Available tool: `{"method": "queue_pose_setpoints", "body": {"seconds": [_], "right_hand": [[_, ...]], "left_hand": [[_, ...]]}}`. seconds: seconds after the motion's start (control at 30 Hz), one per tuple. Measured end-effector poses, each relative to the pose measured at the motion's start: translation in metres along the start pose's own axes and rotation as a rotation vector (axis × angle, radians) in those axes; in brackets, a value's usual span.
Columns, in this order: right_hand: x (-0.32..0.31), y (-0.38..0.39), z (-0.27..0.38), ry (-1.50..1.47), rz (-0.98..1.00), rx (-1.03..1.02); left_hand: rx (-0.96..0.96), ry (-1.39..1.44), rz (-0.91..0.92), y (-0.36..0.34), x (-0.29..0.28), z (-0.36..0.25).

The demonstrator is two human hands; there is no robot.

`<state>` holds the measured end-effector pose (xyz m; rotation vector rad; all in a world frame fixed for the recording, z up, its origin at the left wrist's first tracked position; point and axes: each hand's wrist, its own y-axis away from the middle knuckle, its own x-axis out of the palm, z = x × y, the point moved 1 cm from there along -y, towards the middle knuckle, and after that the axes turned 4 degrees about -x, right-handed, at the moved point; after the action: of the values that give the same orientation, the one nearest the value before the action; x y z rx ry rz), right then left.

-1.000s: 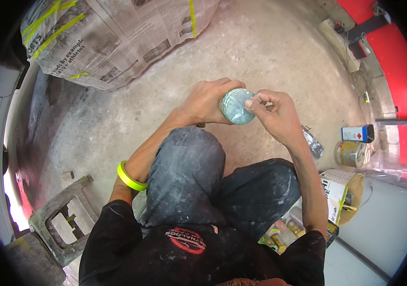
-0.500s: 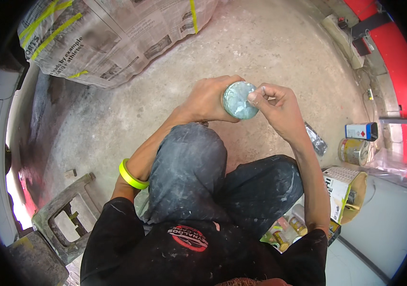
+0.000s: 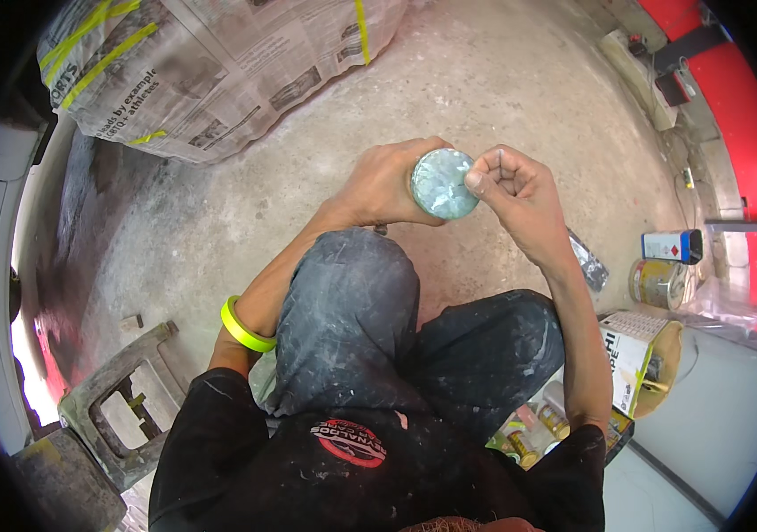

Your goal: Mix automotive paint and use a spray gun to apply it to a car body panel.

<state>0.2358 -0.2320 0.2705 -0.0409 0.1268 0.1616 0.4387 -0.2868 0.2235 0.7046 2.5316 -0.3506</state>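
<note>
A round tin (image 3: pixel 443 184) with a smeared, grey-green top is held out past my knees, its top facing up toward me. My left hand (image 3: pixel 389 184) wraps round its left side, the fingers mostly hidden behind it. At the tin's right edge is my right hand (image 3: pixel 525 197), thumb and index finger pinched together against the rim, the other fingers curled. Whether a small thing is between those fingertips cannot be made out. A bright yellow band (image 3: pixel 247 325) circles my left forearm.
A large form covered in newspaper (image 3: pixel 245 71) and yellow tape stands at the far left. A worn grey plastic step stool (image 3: pixel 94 417) sits to my left. On the right are a blue-and-white can (image 3: pixel 669 246), a metal tin (image 3: pixel 658 282) and a cardboard box (image 3: pixel 640 355).
My right hand has shifted slightly up, its curled fingers opening a little at the tin's edge. The tin and my left hand have moved very slightly up and left.
</note>
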Motion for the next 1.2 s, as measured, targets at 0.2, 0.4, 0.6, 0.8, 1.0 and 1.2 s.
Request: {"method": "queue_pose_setpoints", "body": {"seconds": [0.2,0.4,0.6,0.8,1.0,1.2], "right_hand": [[0.0,0.002,0.001,0.02,0.015,-0.004],[0.004,0.001,-0.002,-0.011,0.004,-0.042],[0.0,0.0,-0.006,0.041,0.006,-0.004],[0.002,-0.002,-0.005,0.032,0.013,-0.003],[0.004,-0.004,-0.008,-0.004,-0.001,-0.02],[0.011,0.004,0.003,0.113,0.001,-0.096]], "left_hand": [[0.012,-0.001,0.0,0.001,0.0,-0.002],[-0.009,-0.02,0.019,0.003,-0.002,-0.005],[0.0,-0.047,0.02,0.003,-0.002,-0.005],[0.043,-0.071,-0.006,0.001,0.0,0.002],[0.062,-0.117,-0.023,0.001,-0.001,0.006],[-0.004,-0.035,0.016,0.002,-0.005,-0.005]]}}
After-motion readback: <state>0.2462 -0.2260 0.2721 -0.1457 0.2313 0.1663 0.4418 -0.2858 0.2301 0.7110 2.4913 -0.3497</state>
